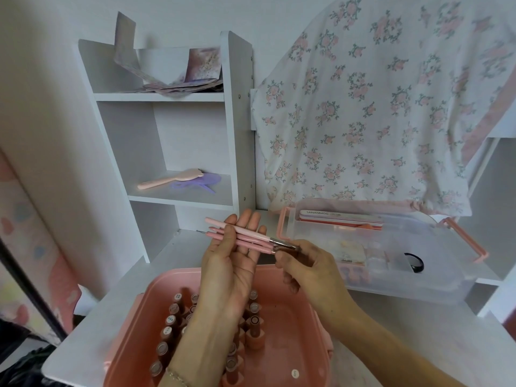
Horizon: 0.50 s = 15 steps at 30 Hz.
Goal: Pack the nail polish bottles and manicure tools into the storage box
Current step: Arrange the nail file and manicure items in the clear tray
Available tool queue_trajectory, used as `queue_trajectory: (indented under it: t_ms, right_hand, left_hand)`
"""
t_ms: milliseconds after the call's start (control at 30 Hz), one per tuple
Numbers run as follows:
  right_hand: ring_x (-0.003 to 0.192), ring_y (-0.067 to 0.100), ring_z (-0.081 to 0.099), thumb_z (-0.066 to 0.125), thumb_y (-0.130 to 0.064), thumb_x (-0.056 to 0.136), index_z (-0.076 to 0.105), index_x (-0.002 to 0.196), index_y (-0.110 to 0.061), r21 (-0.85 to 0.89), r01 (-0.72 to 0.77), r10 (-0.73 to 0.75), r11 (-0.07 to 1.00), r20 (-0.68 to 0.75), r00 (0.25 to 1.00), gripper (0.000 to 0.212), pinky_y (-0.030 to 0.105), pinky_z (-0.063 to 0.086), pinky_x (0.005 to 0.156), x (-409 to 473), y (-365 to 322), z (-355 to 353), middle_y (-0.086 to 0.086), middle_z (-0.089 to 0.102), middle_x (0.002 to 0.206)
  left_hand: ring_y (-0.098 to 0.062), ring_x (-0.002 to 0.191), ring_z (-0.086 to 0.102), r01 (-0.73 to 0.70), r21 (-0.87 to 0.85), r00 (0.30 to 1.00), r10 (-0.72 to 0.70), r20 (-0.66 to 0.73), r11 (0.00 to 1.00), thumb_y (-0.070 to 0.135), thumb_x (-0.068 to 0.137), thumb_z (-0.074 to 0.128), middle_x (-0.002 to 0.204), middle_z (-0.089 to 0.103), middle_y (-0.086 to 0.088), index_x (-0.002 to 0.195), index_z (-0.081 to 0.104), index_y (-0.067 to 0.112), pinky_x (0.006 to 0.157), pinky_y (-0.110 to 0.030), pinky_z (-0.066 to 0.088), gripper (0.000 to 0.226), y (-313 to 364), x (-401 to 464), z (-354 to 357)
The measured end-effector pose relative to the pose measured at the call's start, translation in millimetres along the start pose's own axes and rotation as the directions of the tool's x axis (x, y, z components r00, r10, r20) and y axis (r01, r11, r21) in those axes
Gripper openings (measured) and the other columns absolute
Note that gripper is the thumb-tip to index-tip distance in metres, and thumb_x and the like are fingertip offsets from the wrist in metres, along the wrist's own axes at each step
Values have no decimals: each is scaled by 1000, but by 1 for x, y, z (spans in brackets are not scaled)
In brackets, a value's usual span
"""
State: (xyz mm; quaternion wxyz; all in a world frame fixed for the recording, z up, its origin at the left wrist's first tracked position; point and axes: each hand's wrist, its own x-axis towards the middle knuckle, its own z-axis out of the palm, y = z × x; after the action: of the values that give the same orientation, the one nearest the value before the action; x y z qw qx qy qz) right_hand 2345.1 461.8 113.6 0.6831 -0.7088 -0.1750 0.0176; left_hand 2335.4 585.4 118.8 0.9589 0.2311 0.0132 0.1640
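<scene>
pink brushes [240, 236]: bundled | bottles [171, 321]: upright in pink box [293, 325]

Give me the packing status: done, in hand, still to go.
Done: many nail polish bottles stand in the pink storage box, and a nail file lies in the clear tray. In hand: the left hand cradles pink brushes; the right hand pinches their tips. Left: stowing those brushes.
</scene>
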Motion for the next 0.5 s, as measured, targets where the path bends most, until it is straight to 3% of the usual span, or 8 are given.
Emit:
queue_trajectory:
  t_ms: [100,200,300,400,500]
  right_hand:
    - [49,10,49,63,-17,83,66,83,-25,35,-33,33,999,2,999,9,21,42,47,1,0,-1,2,57,55]
    - [45,7,48,62,-14,83,65,77,-24,10,-39,39,999,-9,999,12,19,42,45,2,1,0,-4,55,48]
    - [47,7,54,60,-10,85,63,81,-21,-20,-62,62,998,-35,997,13,20,46,48,3,1,2,-4,59,54]
    - [53,8,61,59,-7,86,61,79,-16,-17,-66,64,998,-82,995,12,20,51,50,3,0,-1,2,62,68]
    - [52,2,59,59,-8,86,60,76,-14,-67,-26,17,997,-129,991,11,14,48,48,0,-1,-9,1,61,68]
  left_hand:
    - [-20,87,71,2,11,1000,-2,1,1000,9,96,34,91,73,-11,95,55,7,78,-42,53,22,0,-1,-2]
    - [-20,87,71,21,17,1000,-21,15,1000,9,95,35,92,73,-10,97,56,7,78,-41,55,21,-1,-3,-3]
    - [-21,86,71,28,16,999,-29,14,999,9,95,34,92,73,-10,97,56,7,75,-41,58,22,0,-2,-4]
    - [-21,81,71,-8,-33,999,7,-45,999,9,97,32,87,74,-11,96,55,7,73,-43,58,23,9,3,-6]
    - [-23,78,71,-70,-83,990,59,-126,994,9,99,32,83,74,-10,92,55,8,70,-41,59,24,24,10,-15]
